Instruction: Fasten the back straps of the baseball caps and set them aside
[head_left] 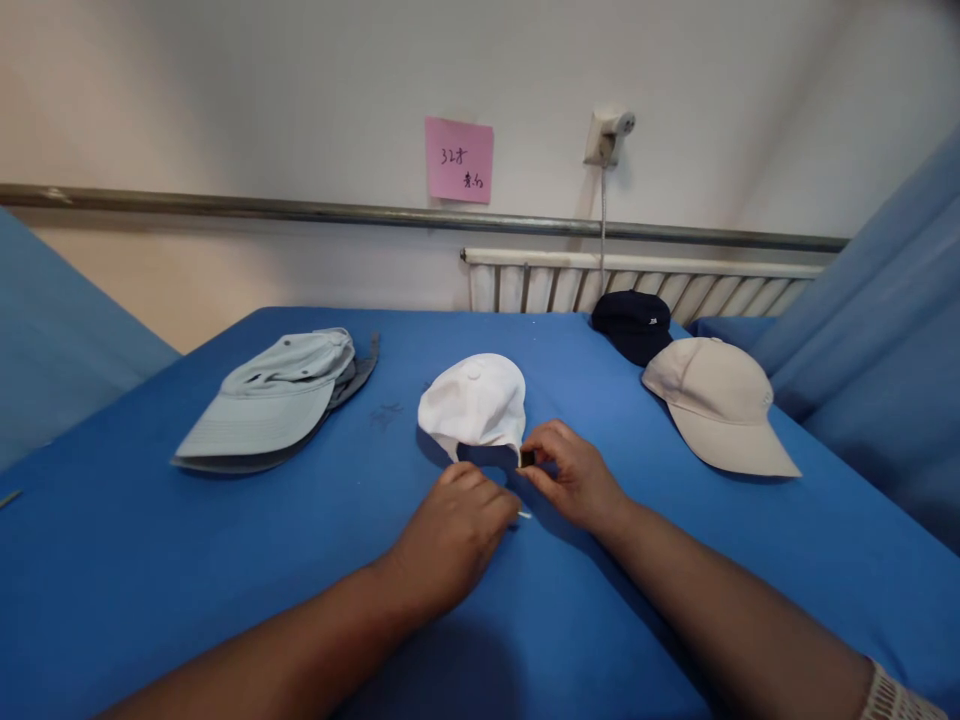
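A white baseball cap (480,400) rests on the blue table in front of me, its rear opening turned towards me. My left hand (461,530) is closed at the left side of that opening, on the cap's strap; a small white tip (525,514) shows beyond its fingers. Most of the strap is hidden by this hand. At the right edge of the opening, my right hand (570,475) pinches the other strap end, where a small dark piece (528,458) sits between thumb and fingers.
Grey-blue caps (259,405) lie stacked on the left of the blue table (300,560). A beige cap (716,400) and a navy cap (634,325) are on the right. Behind stand a radiator (555,285), a rail (337,212) and a wall socket (606,137). Blue curtains hang at both sides.
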